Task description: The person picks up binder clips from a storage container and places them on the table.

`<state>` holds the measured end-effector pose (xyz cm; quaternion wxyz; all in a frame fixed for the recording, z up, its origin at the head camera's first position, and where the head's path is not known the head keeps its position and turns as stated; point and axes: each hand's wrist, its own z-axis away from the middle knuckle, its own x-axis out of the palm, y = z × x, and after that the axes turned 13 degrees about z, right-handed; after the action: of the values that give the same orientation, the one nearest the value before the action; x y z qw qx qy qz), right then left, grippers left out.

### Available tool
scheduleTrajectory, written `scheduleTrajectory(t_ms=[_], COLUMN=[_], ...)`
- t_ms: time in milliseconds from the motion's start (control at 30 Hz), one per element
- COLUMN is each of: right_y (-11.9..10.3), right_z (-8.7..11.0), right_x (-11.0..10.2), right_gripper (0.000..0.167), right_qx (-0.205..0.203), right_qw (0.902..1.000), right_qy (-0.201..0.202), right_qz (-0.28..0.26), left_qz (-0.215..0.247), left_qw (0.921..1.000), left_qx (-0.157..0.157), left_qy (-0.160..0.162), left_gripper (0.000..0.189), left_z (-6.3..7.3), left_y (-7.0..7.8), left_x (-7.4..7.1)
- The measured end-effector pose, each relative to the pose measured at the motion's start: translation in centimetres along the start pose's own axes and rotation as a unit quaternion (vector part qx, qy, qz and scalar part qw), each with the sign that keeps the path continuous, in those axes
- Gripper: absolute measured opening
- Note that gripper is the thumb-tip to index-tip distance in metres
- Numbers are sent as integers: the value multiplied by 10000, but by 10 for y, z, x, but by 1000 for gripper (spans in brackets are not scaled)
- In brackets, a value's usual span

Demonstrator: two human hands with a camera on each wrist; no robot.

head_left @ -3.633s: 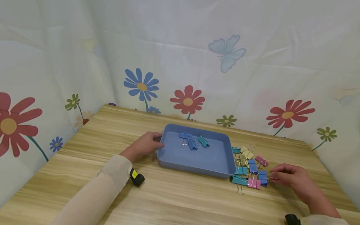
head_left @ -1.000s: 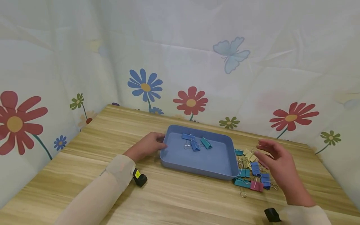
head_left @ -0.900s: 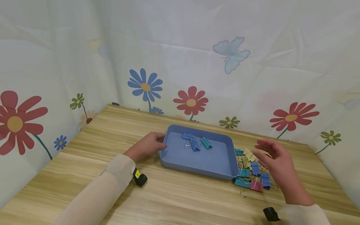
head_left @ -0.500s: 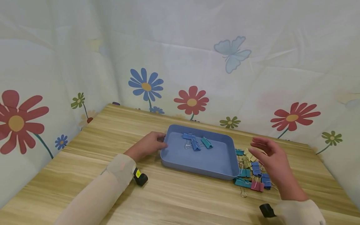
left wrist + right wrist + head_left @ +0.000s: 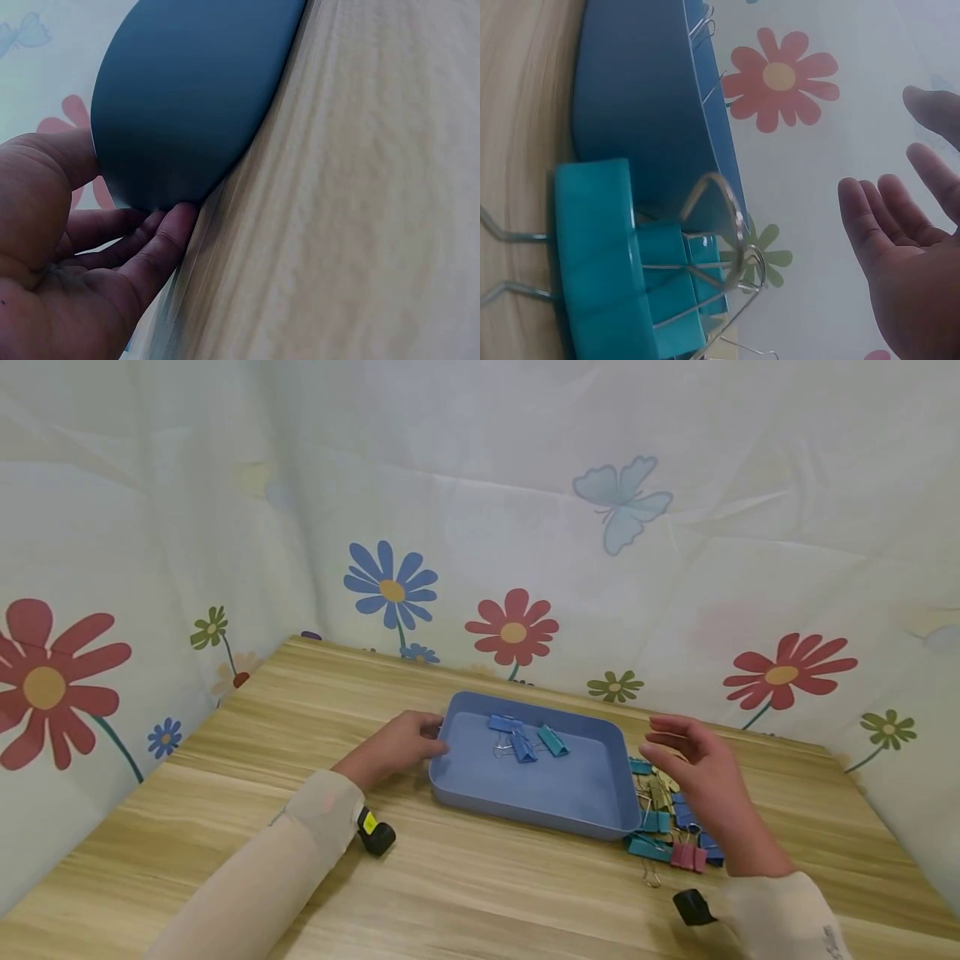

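Observation:
My left hand (image 5: 401,745) grips the left end of a shallow blue tray (image 5: 480,803). In the left wrist view, the thumb hooks over the rim while the fingertips (image 5: 178,217) press the outer wall close to the table. Two blue binder clips (image 5: 522,747) and a teal binder clip (image 5: 553,741) lie in the tray. Raised over the clip pile at the tray's right end, my right hand (image 5: 701,768) has loosely bent, spread fingers and holds nothing. Beneath it are teal clips (image 5: 649,847), a pink clip (image 5: 687,857), yellow clips (image 5: 660,793) and blue clips, partly hidden by the hand.
The wood-grain table (image 5: 450,893) extends to a white floral curtain (image 5: 480,485) along the back and sides. A large teal clip (image 5: 600,255) stands close to the right wrist camera, wire handles pointing outward, beside the tray's end wall.
My right hand has risen from the right side of the pile and drifted left over it, toward the tray. The left hand keeps its hold; the clips in the tray lie as before.

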<state>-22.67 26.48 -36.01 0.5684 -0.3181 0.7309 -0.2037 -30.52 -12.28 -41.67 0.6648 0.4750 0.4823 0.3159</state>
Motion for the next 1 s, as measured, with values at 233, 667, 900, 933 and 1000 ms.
scheduleTrajectory(t_ms=[233, 667, 900, 933, 1000], right_y=[-7, -17, -21, -22, -23], right_z=[-6, -16, -20, -21, -22], right_x=[9, 25, 36, 37, 40], right_gripper=[49, 54, 54, 54, 54], right_qx=[-69, -14, -84, -110, -188], right_qw=[9999, 9991, 9974, 9970, 9964], right_qy=[-106, -363, -560, -587, -621], right_qz=[-113, -198, -450, -482, -538], left_qz=[26, 6, -15, -2, 17], left_qw=[10000, 10000, 10000, 10000, 10000], left_qx=[-47, -91, -56, -57, -56], left_qy=[-4, 32, 8, 7, 12], left_gripper=[58, 57, 57, 58, 58], left_z=[-1, 1, 1, 1, 1], left_y=[0, 1, 1, 1, 1], left_x=[0, 0, 0, 0, 0])
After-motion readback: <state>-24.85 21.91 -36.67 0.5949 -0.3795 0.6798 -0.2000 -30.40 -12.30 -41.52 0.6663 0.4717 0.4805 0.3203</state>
